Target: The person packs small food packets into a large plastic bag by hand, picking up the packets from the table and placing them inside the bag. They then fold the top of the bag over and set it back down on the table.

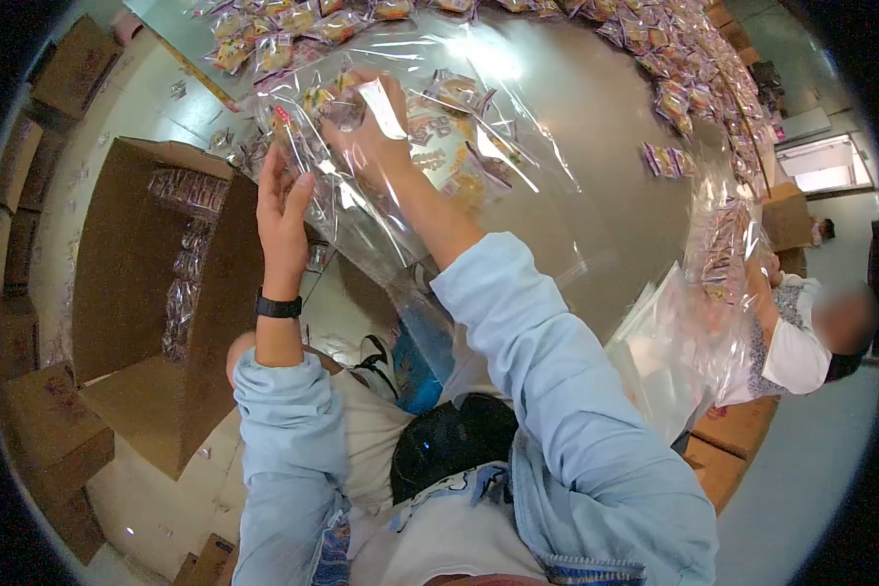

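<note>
Looking down through the head camera, I am seeing both hands raised over the grey table (606,205), working at a large clear bag (527,171) that is lying crumpled across the table's near left part. The right hand (369,132) is reaching furthest forward; its fingers (347,105) are curling closed on the film at the bag's upper end, bunching it together with a small packet (whether that packet is sitting inside the film or outside it, I cannot tell). A few round snack packets (449,146) are showing through the bag just beside that hand. The left hand (283,210) is standing upright at the bag's left edge, fingers (269,171) straight and pressed together, thumb held a little apart, the palm side touching the plastic without closing on it. A black watch (278,306) is sitting on that wrist, above a light blue sleeve (283,430).

Left of the hands, an open cardboard box (127,264) is standing on the floor with wrapped packets stacked against its far wall. More loose packets (689,73) are lying in rows along the table's far edge, well apart from the hands. At the right, another person (796,352) is sitting beside the table, holding a second clear bag (718,249) filled with packets. Closed cartons (49,420) are stacked along the left
</note>
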`<state>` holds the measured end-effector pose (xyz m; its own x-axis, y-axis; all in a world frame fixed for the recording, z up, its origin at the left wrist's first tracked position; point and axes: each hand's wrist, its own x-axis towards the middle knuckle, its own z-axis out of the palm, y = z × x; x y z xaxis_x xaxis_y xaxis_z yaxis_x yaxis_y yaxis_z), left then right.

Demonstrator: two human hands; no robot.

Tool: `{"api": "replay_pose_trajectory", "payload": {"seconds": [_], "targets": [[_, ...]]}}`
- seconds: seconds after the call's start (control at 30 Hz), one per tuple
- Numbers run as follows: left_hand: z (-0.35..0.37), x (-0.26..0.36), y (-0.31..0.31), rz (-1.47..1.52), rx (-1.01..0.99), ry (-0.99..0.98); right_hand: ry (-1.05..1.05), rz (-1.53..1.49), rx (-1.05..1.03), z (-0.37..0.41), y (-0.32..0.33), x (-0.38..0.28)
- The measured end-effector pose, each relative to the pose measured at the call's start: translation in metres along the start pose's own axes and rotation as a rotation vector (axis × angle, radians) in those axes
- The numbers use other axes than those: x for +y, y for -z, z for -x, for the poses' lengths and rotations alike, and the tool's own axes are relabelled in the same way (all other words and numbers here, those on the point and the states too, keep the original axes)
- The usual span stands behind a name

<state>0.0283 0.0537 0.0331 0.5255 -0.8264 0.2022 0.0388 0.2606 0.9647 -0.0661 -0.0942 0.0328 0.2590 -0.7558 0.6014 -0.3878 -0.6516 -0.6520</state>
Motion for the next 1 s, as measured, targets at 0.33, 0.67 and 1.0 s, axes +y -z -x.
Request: {"api": "replay_pose_trajectory", "payload": {"seconds": [0.33, 0.67, 1.0], "targets": [[-0.017, 0.016, 0.031, 0.107, 0.177, 0.156, 0.116, -0.218, 0.143, 0.007, -0.012, 0.0], [-0.021, 0.013, 0.037, 0.087, 0.081, 0.213, 0.053, 0.184, 0.113, 0.015, -0.001, -0.014], [-0.021, 0.011, 0.033, 0.112, 0.068, 0.214, 0.061, 0.041, 0.037, 0.011, 0.006, -0.016]]}}
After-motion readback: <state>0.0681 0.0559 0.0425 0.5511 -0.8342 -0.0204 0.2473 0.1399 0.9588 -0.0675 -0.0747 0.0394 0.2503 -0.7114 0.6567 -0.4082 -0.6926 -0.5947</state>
